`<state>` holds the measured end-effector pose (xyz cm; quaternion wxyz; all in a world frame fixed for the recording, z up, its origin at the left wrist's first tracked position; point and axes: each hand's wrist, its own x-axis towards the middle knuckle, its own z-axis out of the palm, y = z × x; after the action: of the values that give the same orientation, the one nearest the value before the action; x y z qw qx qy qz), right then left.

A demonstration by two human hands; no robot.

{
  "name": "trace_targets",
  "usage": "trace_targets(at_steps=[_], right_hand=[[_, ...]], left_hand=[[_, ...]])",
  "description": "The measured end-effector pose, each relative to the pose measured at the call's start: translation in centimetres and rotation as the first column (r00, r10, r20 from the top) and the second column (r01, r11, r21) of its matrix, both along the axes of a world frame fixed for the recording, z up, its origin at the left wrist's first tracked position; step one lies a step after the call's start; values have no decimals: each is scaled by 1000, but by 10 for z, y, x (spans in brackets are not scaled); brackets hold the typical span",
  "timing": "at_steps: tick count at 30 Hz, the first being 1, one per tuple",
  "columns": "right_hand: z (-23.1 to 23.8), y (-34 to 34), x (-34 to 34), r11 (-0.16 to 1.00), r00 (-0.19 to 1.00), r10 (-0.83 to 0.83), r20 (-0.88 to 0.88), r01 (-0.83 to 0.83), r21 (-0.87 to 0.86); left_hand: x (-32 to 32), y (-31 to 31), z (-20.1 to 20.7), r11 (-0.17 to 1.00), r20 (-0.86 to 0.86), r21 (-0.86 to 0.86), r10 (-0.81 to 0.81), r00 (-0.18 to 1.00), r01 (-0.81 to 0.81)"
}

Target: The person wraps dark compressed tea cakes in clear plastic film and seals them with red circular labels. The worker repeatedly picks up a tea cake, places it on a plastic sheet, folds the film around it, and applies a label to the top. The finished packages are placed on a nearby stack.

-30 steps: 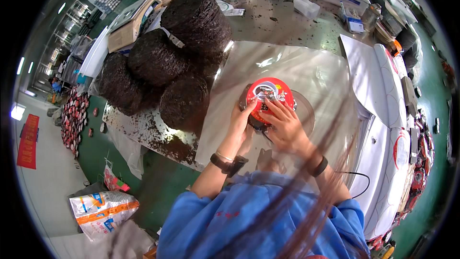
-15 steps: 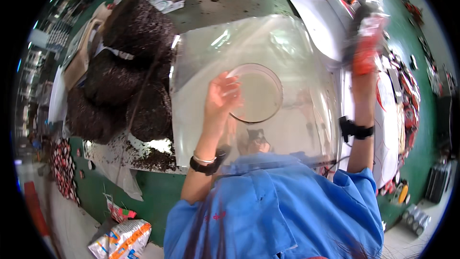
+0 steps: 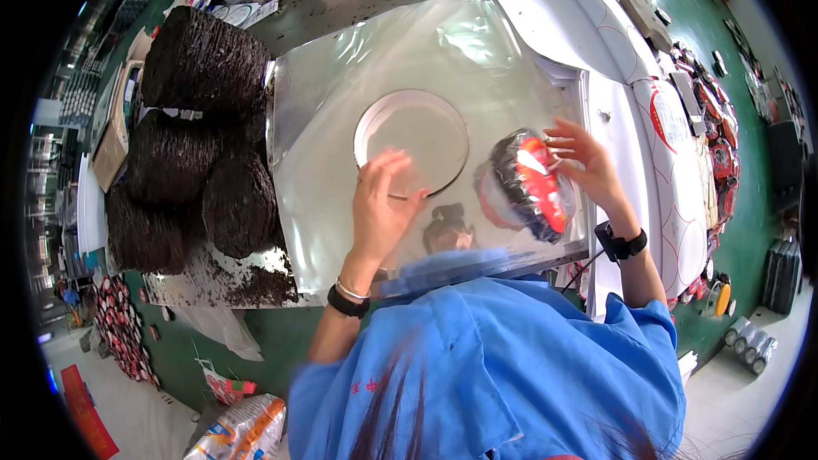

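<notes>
A thin round ring point(image 3: 464, 149) lies on the sheets of clear film point(image 3: 328, 111) before me. At its near left edge is my left hand point(image 3: 381, 209), its thumb and fingers curved apart and slightly blurred; whether it touches the ring I cannot tell. To the right, a round dark pack with a red label point(image 3: 532, 187) in clear wrapping stands tilted over the film, its reflection beside it. My right hand point(image 3: 584, 162) is just right of this pack, fingers spread and not closed round it. Whether a fingertip still touches the wrapping is unclear.
Dark fibrous bundles point(image 3: 204, 60) are piled at the left, with dark crumbs point(image 3: 256, 277) before them. White printed sheets point(image 3: 618, 119) lie along the right side. Many red packs point(image 3: 724, 136) are heaped beyond. An orange and silver bag point(image 3: 243, 430) sits at the lower left.
My right hand has come down from the upper right with the red-labelled pack to the film's right side, and its fingers have opened. My left hand stays by the ring. The view has shifted.
</notes>
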<state>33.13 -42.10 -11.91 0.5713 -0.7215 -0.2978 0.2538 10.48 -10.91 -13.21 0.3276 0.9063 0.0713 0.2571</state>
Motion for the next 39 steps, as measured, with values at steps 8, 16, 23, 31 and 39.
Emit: trace_targets(at_steps=[8, 16, 23, 31, 39], right_hand=[[39, 21, -26, 866, 817, 358, 451, -111, -487], [42, -42, 28, 756, 851, 508, 131, -367, -541], [-22, -53, 8, 888, 992, 52, -117, -99, -449], [29, -152, 69, 594, 769, -576, -275, 626, 506], [2, -48, -12, 996, 968, 85, 238, -92, 17]], left_hand=[[25, -89, 25, 822, -229, 116, -524, 820, 558], [24, -104, -15, 805, -333, 160, -501, 799, 572], [27, -99, -19, 824, -143, -33, -564, 813, 565], [11, -50, 10, 927, -76, -210, -333, 940, 312], [-5, -11, 0, 977, -150, 159, -118, 982, 142]])
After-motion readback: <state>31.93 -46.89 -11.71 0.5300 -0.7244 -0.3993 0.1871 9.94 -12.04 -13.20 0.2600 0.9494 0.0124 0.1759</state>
